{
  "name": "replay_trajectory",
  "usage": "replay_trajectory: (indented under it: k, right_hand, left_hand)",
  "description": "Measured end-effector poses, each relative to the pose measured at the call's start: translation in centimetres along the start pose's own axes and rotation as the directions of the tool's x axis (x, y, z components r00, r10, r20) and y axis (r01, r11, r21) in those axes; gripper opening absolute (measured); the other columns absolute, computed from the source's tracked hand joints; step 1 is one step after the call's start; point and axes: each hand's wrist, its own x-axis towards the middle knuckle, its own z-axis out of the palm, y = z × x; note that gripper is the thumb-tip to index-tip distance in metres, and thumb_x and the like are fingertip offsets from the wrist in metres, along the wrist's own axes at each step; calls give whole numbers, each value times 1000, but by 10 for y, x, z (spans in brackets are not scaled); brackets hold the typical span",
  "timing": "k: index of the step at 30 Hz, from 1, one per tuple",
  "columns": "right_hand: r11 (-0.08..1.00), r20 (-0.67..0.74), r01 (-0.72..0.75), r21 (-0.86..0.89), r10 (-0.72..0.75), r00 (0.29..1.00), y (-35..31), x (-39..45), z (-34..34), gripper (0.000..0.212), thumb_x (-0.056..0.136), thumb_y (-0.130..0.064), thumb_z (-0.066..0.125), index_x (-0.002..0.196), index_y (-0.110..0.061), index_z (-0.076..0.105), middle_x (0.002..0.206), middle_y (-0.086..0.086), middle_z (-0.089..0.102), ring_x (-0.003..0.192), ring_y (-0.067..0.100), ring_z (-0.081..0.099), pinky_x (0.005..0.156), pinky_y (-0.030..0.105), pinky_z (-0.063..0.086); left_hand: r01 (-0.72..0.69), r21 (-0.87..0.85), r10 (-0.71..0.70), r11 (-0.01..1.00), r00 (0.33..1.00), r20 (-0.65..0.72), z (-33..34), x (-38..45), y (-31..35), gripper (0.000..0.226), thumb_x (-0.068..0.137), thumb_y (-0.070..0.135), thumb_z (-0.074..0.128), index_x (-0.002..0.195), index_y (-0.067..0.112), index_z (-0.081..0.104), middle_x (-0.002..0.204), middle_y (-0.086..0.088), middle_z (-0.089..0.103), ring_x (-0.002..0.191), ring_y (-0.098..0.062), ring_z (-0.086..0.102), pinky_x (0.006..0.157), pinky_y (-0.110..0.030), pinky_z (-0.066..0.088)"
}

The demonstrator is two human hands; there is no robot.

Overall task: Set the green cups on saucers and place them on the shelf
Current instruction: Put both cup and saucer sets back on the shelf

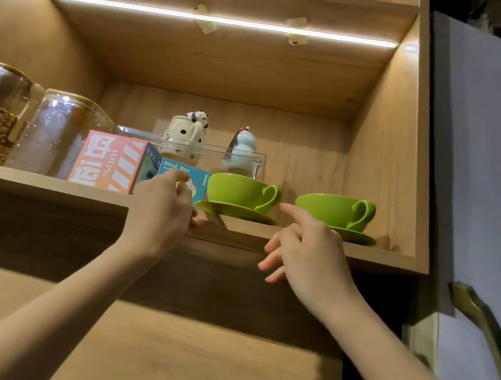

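Note:
Two green cups stand on green saucers on the lit wooden shelf (301,236), handles pointing right. The left cup (236,189) sits on its saucer (235,211) near the shelf's front edge. The right cup (329,209) and its saucer (355,237) stand closer to the right wall. My left hand (161,208) is just left of the left saucer, fingers loosely curled and thumb by its rim; I cannot tell if it touches. My right hand (305,249) hovers in front of the gap between the cups, fingers spread, index finger pointing up, holding nothing.
Left of the cups stand a small blue box (191,176), a pink-and-orange box (111,161) and two glass jars (53,133). Behind them a clear tray (260,161) holds a spotted mug and a pale blue figurine. A grey fridge door (495,164) rises on the right.

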Motion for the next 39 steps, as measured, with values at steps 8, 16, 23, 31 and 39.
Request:
replay_trajectory:
  k: [8, 16, 23, 31, 39]
  right_hand:
    - [730, 225, 344, -590, -261, 939, 7, -8, 26, 60, 95, -41, 23, 145, -25, -6, 158, -5, -5, 143, 8, -7, 112, 29, -12]
    - [712, 170, 293, -638, -241, 956, 16, 0, 24, 61, 94, -42, 25, 146, -25, -3, 158, -4, 4, 144, 10, -1, 113, 32, -9]
    - [701, 140, 274, -658, -244, 960, 18, 2, 23, 60, 94, -42, 28, 145, -28, -1, 156, 2, 14, 144, 17, 6, 114, 31, -2]
    - [670, 124, 237, -703, -213, 969, 20, 5, 22, 63, 93, -43, 27, 146, -17, 4, 156, 7, 17, 143, 20, 11, 117, 34, 3]
    - [690, 140, 251, -679, -215, 967, 15, 2, 17, 61, 94, -41, 30, 145, -15, 10, 156, 5, 18, 143, 18, 11, 116, 32, 4]
  left_hand:
    - [-321, 382, 210, 867, 929, 304, 11, -8, -39, 69, 77, 41, 26, 143, 19, 16, 156, -2, 16, 143, -12, 1, 111, -36, -16]
    - [-243, 203, 179, 949, 941, 288, 12, -13, -29, 65, 80, 36, 37, 141, 20, 23, 154, -4, 20, 143, -16, 5, 118, -40, 1]
    - [-258, 160, 210, 953, 940, 267, 13, -24, -23, 66, 77, 37, 37, 140, 28, 23, 152, 1, 24, 140, -15, 12, 118, -46, 10]
    - [-366, 245, 301, 898, 916, 265, 21, -40, -26, 69, 83, 37, 40, 142, 37, 5, 156, 8, 7, 142, -10, 7, 119, -39, 8]
    - [-361, 255, 283, 897, 913, 295, 21, -42, -25, 73, 85, 32, 45, 140, 37, -2, 157, 6, 0, 143, -12, 3, 117, -40, 3]
